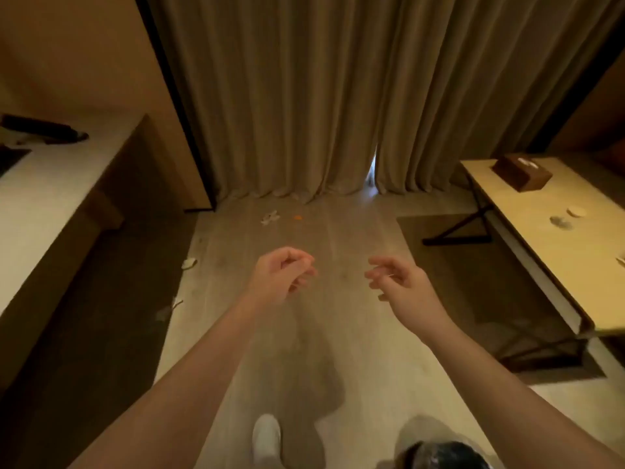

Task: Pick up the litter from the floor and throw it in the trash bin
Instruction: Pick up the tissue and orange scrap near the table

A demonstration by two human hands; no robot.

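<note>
Litter lies scattered on the wooden floor ahead: a crumpled white paper [269,217] and a small orange scrap [298,217] near the curtain. Another white scrap [188,263] sits by the left counter's base, and a further piece [176,302] lies closer to me. My left hand [283,277] is held out at mid-height, fingers loosely curled, nothing in it. My right hand [394,282] is out beside it, fingers apart and empty. A dark round shape [443,455] shows at the bottom edge; I cannot tell whether it is the trash bin.
A long counter [50,198] runs along the left. A light wooden table [554,238] with a brown tissue box [522,171] stands on the right over a dark rug [473,282]. Beige curtains [338,96] close off the far end. My white shoe [266,438] shows below.
</note>
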